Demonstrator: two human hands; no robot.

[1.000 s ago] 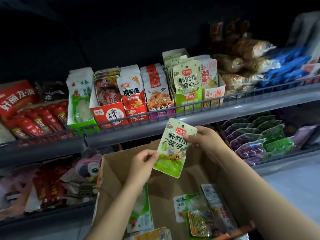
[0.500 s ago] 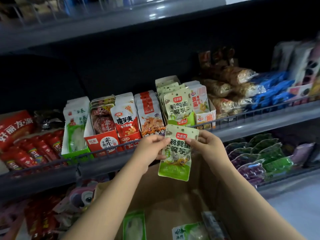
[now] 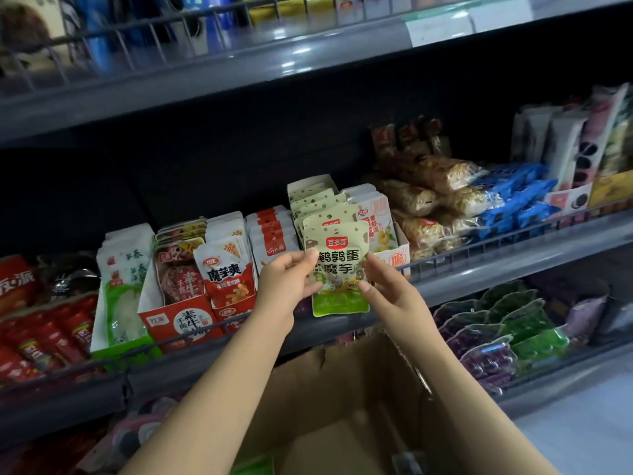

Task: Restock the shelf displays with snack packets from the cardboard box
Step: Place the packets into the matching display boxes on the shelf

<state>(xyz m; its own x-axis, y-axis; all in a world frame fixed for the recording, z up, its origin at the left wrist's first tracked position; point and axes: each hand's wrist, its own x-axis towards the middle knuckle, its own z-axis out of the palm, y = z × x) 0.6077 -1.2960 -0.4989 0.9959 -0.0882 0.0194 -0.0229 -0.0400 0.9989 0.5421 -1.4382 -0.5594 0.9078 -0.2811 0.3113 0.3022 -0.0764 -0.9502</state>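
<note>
Two hands hold one green snack packet (image 3: 337, 269) at frame centre: the left hand (image 3: 286, 281) pinches its left edge, the right hand (image 3: 383, 286) its right edge. Since the earlier frame the packet has risen from above the cardboard box (image 3: 342, 406) to the front of the matching stack in its display tray (image 3: 322, 207), and an upper shelf (image 3: 239, 63) has come into view. The box's contents are cut off at the lower edge; upper-left goods are blurred. Packet: flat glossy pouch with a hang hole. Shelf rail (image 3: 513, 234): dark wire. Box: matte brown card.
</note>
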